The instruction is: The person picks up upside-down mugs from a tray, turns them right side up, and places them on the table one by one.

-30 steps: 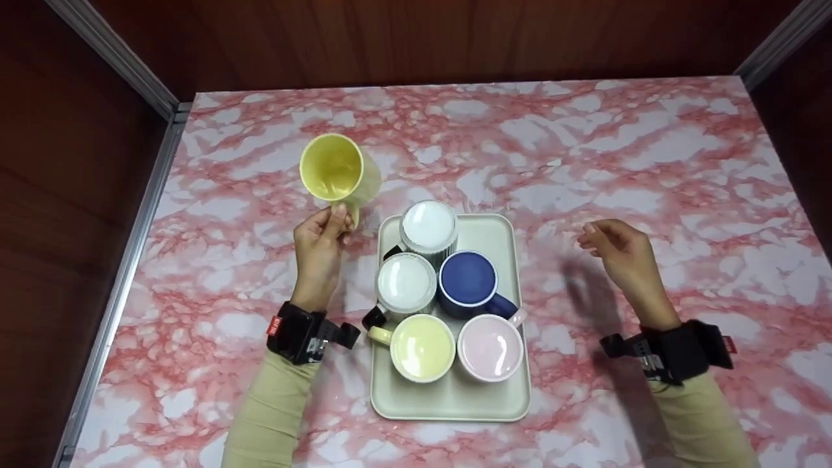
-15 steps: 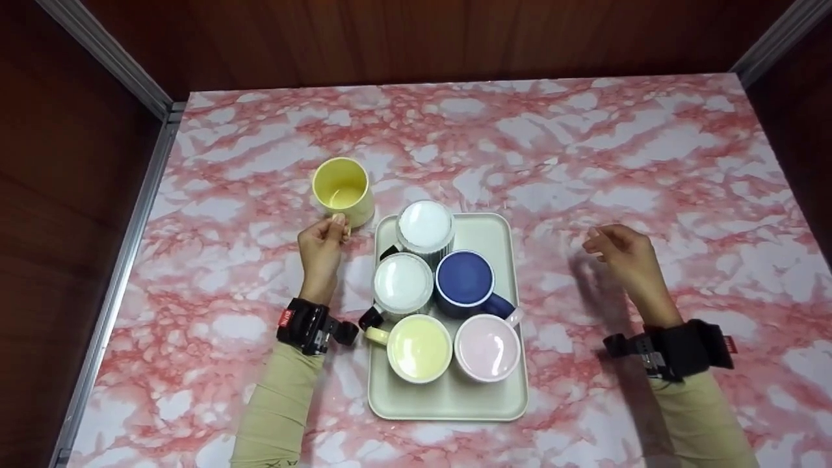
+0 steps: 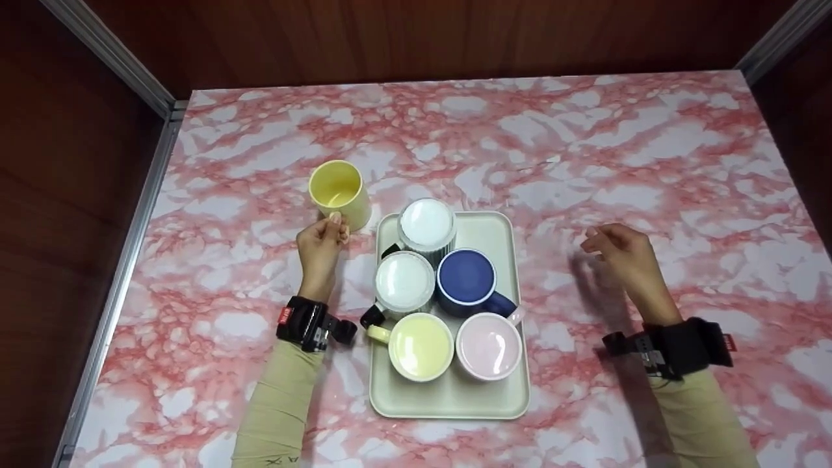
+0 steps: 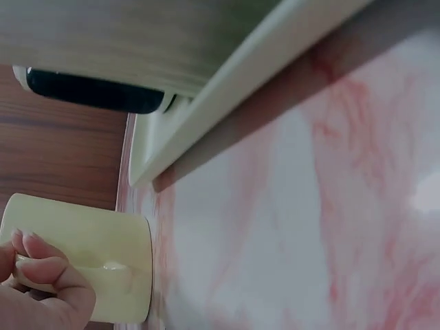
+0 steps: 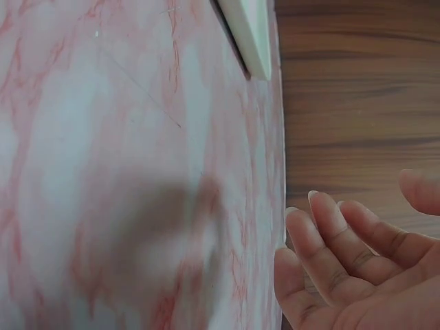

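Note:
A tall yellow mug [image 3: 354, 207] stands upright on the marbled table, left of the tray's far end. My left hand [image 3: 320, 250] grips its handle; in the left wrist view, the fingers [image 4: 51, 271] curl round the handle and the mug's base meets the tabletop. My right hand [image 3: 624, 260] hovers over the table to the right of the tray, holding nothing. Its fingers [image 5: 350, 261] are loosely bent and apart from the thumb in the right wrist view.
A pale rectangular tray [image 3: 448, 406] bears several mugs: two white ones, a blue mug [image 3: 467, 279], a yellow mug [image 3: 421, 348] and a pink mug [image 3: 489, 348]. Some handles reach past its rim. Wooden panels [image 3: 448, 42] enclose the table.
My left hand has lowered the tall yellow mug onto the table, bringing it nearer to me. The tilted mug is now upright. My right hand has barely moved.

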A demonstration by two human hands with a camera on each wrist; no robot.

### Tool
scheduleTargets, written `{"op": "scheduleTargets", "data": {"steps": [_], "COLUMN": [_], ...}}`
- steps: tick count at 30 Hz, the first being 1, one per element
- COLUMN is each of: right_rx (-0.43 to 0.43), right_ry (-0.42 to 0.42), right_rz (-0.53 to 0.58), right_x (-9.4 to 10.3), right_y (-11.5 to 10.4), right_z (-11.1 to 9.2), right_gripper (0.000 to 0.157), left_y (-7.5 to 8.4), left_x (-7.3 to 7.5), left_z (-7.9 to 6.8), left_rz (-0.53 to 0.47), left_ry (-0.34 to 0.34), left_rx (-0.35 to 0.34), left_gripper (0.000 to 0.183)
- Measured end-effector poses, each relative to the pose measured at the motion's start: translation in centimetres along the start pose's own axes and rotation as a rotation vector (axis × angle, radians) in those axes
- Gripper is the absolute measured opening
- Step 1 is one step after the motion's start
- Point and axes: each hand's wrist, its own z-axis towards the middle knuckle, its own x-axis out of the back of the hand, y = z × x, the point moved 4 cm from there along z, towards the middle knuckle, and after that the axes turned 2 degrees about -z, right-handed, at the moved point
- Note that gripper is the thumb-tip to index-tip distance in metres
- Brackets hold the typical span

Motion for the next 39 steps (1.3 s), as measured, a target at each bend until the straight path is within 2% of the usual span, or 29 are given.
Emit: {"op": "scheduleTargets", "data": {"steps": [2,4,11,13,15,17,19,21,23,25,28,30,32,39], "right_rx": [-0.008,-0.020,-0.030,-0.029,-0.018,0.002,0.006,-0.005,-0.017,-0.024,-0.017,-0.024,-0.022,-0.014], "right_ry": [-0.013,-0.012,-0.014,-0.015,-0.015,-0.019,-0.016,-0.011,-0.016,-0.021,-0.036,-0.034,-0.039,-0.030], "right_rz": [-0.006,0.006,-0.031,-0.032,-0.022,-0.013,0.003,-0.006,-0.004,-0.020,-0.017,-0.020,0.001,-0.030], "right_x": [0.0,-0.2,-1.1,-1.0,-0.8,-0.5,-0.3,-0.3,-0.4,-0.7,-1.1,-1.3,-1.4,-1.5], "right_y": [0.5,0.1,-4.9,-4.0,-1.8,0.7,2.0,1.4,-0.7,-3.1,-5.7,-6.1,-6.2,-5.7], "right_z": [0.3,0.2,-1.5,-1.2,-0.5,0.3,0.7,0.4,-0.3,-1.1,-1.9,-1.9,-1.9,-1.7], "right_gripper": [0.045,0.045,0.049,0.049,0.046,0.043,0.041,0.043,0.043,0.043,0.034,0.030,0.029,0.033], "left_y": [0.1,0.2,0.6,0.6,0.9,1.3,1.8,2.2,2.5,2.6,2.6,2.4,2.2,1.5], "left_x": [-0.1,-0.2,-0.2,-0.1,0.3,0.6,1.1,1.3,1.3,0.9,-0.2,-1.0,-1.7,-3.2], "left_z": [0.1,0.2,0.4,0.1,-0.3,-0.9,-1.5,-2.2,-2.7,-3.2,-3.6,-3.8,-3.8,-3.8], "left_rz": [0.015,0.041,0.193,0.252,0.322,0.385,0.431,0.446,0.448,0.443,0.450,0.468,0.508,0.650], "left_ry": [-0.014,-0.036,-0.101,-0.115,-0.102,-0.062,0.001,0.039,0.025,-0.048,-0.226,-0.341,-0.427,-0.646], "left_rx": [0.005,0.013,0.033,0.032,-0.020,-0.115,-0.221,-0.296,-0.314,-0.301,-0.243,-0.220,-0.202,-0.203], "left_gripper": [0.023,0.025,0.026,0.025,0.024,0.024,0.023,0.018,0.012,0.011,0.014,0.017,0.019,0.019]}}
